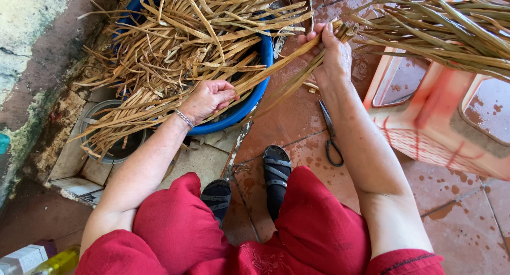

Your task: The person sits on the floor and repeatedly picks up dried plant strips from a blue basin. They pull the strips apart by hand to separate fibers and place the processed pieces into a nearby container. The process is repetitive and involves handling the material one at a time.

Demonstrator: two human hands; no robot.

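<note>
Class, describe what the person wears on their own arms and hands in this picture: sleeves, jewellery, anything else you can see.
Both arms are bare from the upper arm down. Short red sleeves cover only the tops of the arms. A thin silver-coloured bracelet circles the wrist of the left hand. The right hand shows no glove, and no ring or watch can be made out.

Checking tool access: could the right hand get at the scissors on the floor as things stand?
Probably not at once: the right hand is shut on dried leaf strips; the scissors lie uncovered beneath its forearm.
</note>
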